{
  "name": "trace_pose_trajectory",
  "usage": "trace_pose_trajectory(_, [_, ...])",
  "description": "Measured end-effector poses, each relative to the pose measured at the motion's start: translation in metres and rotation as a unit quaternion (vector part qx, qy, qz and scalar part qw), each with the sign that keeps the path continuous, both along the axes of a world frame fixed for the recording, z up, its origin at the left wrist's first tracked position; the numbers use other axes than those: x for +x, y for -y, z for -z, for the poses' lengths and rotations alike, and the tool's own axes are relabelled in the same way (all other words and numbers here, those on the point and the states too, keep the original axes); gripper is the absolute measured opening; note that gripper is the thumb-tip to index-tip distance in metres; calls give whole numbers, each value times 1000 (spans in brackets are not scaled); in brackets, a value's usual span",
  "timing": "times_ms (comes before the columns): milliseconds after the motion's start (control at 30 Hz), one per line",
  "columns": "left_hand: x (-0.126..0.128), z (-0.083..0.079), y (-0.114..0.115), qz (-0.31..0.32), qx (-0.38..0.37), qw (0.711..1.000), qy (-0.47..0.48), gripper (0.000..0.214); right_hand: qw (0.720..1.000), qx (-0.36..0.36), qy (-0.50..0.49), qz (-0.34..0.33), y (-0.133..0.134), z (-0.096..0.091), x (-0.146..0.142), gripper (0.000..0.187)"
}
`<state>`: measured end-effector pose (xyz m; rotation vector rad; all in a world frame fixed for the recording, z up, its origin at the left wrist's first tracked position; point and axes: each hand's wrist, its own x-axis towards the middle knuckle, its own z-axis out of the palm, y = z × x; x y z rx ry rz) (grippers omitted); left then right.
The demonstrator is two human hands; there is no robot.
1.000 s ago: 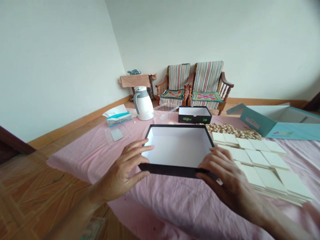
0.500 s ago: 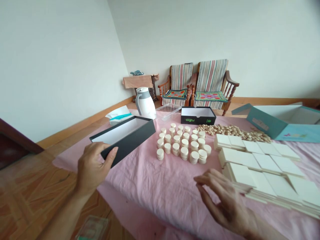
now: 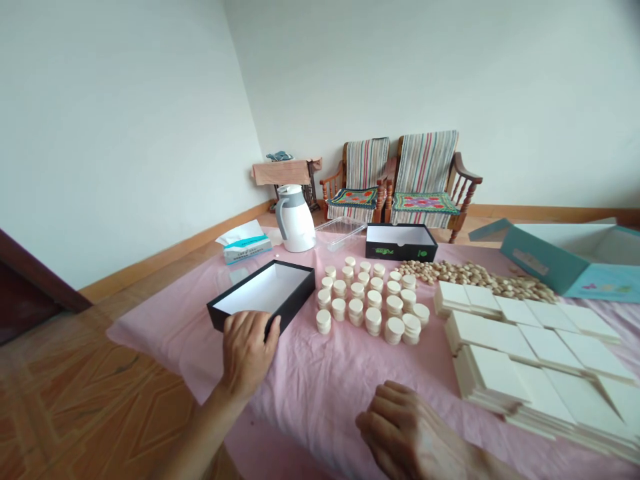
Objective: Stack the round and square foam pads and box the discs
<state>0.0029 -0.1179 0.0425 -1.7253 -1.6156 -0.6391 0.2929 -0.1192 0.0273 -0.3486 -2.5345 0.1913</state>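
Observation:
My left hand (image 3: pixel 250 353) grips the near wall of an open black box (image 3: pixel 295 308), thumb outside and fingers over the rim. White inside and with nothing in it, the box appears to rest on the pink cloth. To its right stand several stacks of pale round discs (image 3: pixel 373 321). My right hand (image 3: pixel 400 427) is low over the cloth in front of these stacks. Its fingers are curled together, and I see nothing in them; the palm side is hidden. Piles of white square tiles (image 3: pixel 500 375) lie right of that hand.
A second black box (image 3: pixel 400 250), a clear plastic tray (image 3: pixel 340 232), a white jug (image 3: pixel 299 223) and a tissue pack (image 3: pixel 247 251) stand farther back. Small tan pieces (image 3: pixel 475 277) lie heaped before a teal box (image 3: pixel 530 257). Two wooden chairs (image 3: pixel 463 180) are by the wall.
My left hand has brought the black box right and lowered it from a tilt onto the cloth. My right hand has moved down and left, its fingers curling in.

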Motion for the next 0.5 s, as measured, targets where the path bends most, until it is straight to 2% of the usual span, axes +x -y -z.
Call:
trace_pose_trajectory(267, [5, 25, 0, 52, -23, 997, 61, 8, 997, -46, -34, 48, -11, 1, 3, 21])
trace_pose_trajectory(367, [5, 27, -1, 52, -37, 996, 66, 7, 995, -65, -38, 68, -13, -1, 5, 20])
trace_pose_trajectory(500, [2, 24, 0, 41, -65, 995, 63, 21, 990, -108, -28, 82, -14, 3, 3, 24])
